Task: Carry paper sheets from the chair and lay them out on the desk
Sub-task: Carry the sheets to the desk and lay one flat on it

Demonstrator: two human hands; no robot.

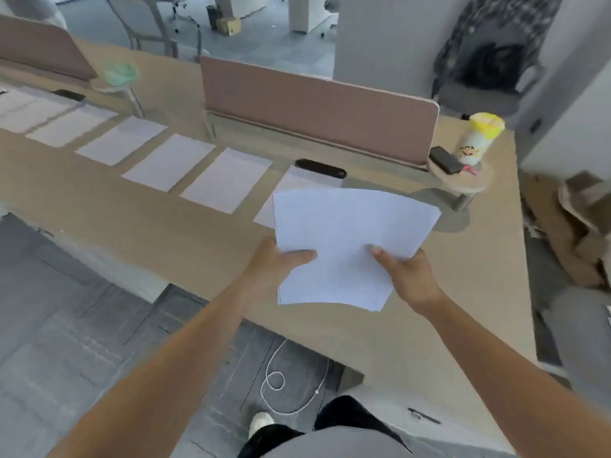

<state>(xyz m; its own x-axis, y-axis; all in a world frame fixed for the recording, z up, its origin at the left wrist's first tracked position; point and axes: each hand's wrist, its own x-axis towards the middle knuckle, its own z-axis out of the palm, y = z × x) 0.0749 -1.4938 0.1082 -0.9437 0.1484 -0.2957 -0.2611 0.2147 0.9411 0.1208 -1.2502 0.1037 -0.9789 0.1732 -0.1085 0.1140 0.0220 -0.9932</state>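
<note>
A thin stack of white paper sheets [347,239] hovers above the tan desk [165,219], held by both hands. My left hand [276,262] grips the stack's left edge, thumb on top. My right hand [408,276] grips its lower right edge, thumb pressed on the top sheet. Several single white sheets [228,183] lie in a row along the desk, running from the far left toward the middle. One more laid sheet [297,181] sits partly hidden under the held stack. The chair the sheets came from cannot be told apart here.
A pink divider screen [317,110] stands behind the row. A black oblong object [320,168] lies by it. On a small round shelf [463,180] at right stand a yellow cup [479,137] and a black box [444,160]. A black pen [425,416] lies near the desk's front edge. White cable [281,385] on the floor.
</note>
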